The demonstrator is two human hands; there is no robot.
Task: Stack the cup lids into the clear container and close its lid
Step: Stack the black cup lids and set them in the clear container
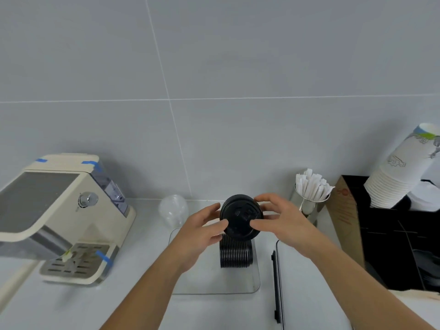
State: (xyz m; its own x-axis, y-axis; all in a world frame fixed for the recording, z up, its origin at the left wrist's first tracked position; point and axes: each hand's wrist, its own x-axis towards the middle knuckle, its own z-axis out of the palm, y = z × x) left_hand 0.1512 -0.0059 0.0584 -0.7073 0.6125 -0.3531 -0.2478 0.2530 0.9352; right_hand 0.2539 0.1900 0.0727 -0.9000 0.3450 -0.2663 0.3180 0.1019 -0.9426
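Observation:
A stack of black cup lids (pixel 241 217) is held between both hands above the clear container (pixel 254 279), its round face toward me. My left hand (pixel 202 228) grips its left side and my right hand (pixel 281 217) grips its right side. Inside the container a row of black cup lids (pixel 235 254) stands on edge. The container's lid (pixel 278 282), clear with a black edge, lies on the counter just right of the container.
A cream coffee machine (pixel 66 215) fills the left. Clear plastic cups (pixel 173 209) stand behind the container. A metal holder of wrapped straws (pixel 312 194), a black organiser (pixel 392 234) and stacked paper cups (pixel 402 172) are at the right.

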